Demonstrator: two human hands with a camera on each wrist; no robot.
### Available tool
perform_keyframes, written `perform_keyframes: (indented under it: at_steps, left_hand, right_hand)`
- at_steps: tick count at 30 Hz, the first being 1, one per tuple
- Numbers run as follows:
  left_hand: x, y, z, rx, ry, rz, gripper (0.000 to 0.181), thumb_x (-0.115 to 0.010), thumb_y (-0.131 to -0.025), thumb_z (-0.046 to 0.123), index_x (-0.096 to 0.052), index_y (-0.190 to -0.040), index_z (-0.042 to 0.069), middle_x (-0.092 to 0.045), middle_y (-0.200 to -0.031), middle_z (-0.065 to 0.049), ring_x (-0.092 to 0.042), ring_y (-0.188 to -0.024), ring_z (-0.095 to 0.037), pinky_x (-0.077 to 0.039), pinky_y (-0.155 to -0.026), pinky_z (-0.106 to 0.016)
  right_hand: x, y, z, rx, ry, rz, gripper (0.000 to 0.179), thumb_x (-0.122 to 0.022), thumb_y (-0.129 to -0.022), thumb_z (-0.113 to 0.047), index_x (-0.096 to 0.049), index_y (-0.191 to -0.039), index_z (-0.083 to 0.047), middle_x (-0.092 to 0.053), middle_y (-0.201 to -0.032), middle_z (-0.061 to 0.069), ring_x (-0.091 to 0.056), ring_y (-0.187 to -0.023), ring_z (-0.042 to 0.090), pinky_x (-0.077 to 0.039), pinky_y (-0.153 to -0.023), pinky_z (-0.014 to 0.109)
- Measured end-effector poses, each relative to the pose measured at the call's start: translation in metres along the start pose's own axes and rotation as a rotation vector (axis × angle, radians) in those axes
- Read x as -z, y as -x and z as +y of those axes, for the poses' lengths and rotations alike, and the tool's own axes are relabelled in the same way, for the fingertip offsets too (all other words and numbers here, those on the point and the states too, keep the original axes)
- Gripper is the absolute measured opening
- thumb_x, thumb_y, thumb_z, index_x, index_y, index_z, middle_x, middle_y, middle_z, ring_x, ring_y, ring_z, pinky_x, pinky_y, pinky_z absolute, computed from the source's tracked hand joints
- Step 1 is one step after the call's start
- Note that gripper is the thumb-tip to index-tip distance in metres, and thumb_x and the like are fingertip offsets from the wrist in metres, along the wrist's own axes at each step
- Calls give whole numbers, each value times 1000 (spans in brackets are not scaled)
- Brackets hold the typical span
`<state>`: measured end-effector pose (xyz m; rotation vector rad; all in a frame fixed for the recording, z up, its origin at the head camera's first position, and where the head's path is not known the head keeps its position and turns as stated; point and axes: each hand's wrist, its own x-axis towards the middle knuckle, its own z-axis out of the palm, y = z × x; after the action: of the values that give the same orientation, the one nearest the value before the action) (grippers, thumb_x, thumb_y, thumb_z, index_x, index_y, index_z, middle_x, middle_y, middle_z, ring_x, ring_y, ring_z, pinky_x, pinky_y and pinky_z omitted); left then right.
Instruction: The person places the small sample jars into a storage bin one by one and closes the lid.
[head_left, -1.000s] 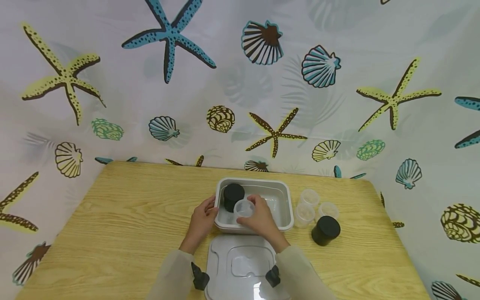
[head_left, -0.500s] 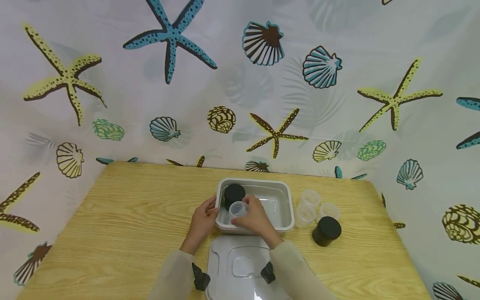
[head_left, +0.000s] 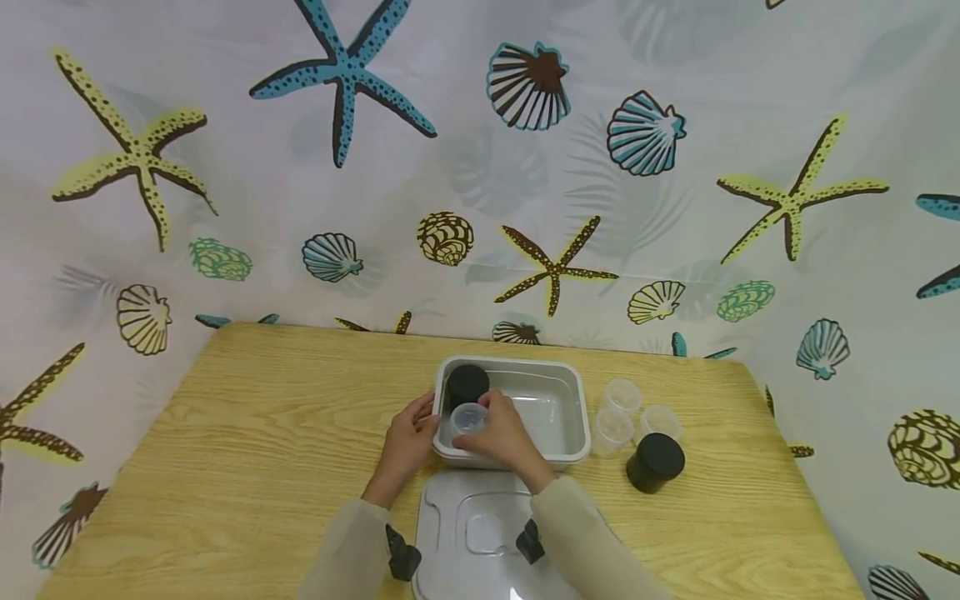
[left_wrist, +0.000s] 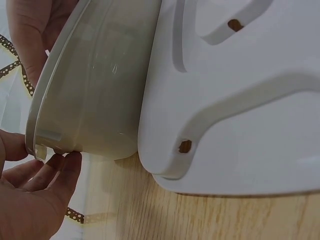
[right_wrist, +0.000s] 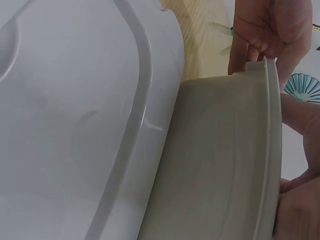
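A light grey plastic storage box (head_left: 536, 365) stands open-topped on the table in the head view. My left hand (head_left: 407, 435) grips its left end, thumb at the rim and fingers against the outer wall, as the left wrist view shows too. Inside the box, my right hand (head_left: 502, 433) pinches a small clear plastic cup (head_left: 468, 419) between thumb and fingers, at the front left corner. Just behind that cup sits a black round container (head_left: 468, 383). In the right wrist view the box wall (right_wrist: 215, 150) hides the cup.
The box's grey lid (head_left: 453, 575) lies flat in front, under both forearms. To the right of the box stand three clear cups (head_left: 612, 430) and another black round container (head_left: 656, 462). A patterned curtain (head_left: 375, 192) hangs behind the wooden table (head_left: 262, 433).
My right hand has moved the clear cup leftward and lower into the box's front left corner. The left hand has stayed at the box's left end.
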<state>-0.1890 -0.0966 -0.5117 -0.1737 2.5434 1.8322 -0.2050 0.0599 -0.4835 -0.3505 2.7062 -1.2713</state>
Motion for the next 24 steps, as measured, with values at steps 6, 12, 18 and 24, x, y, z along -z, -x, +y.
perform_keyframes:
  at_steps: [6, 12, 18, 24]
  left_hand:
    - [0, 1, 2, 1, -7, 0, 44, -49, -96, 3, -45, -139, -2, -56, -129, -26, -58, -116, -38, -48, -97, -47]
    - [0, 1, 2, -10, -12, 4, 44, -50, -95, 3, -45, -138, -1, -57, -129, -26, -59, -115, -38, -48, -96, -47]
    - [1, 0, -1, -24, -6, 1, 44, -49, -95, 2, -45, -138, -3, -56, -128, -27, -58, -115, -40, -49, -96, -47]
    - [1, 0, -2, -31, -3, 4, 44, -50, -95, 3, -45, -139, -2, -57, -128, -26, -58, -116, -39, -48, -97, -47]
  right_hand:
    - [-2, -2, -1, 2, 33, -11, 61, -85, -68, -22, -48, -110, 2, -54, -104, 15, -52, -96, 26, -47, -86, 41]
    - [-4, -5, -1, -6, 33, -30, 60, -85, -68, -21, -47, -109, 1, -54, -104, 15, -51, -96, 25, -47, -86, 41]
    - [-6, -6, -3, 0, 67, -38, 59, -85, -67, -19, -48, -107, 2, -54, -101, 15, -52, -94, 25, -47, -84, 40]
    - [-7, -6, -4, -2, 81, -32, 59, -86, -67, -19, -49, -107, 3, -54, -101, 15, -52, -94, 26, -47, -85, 41]
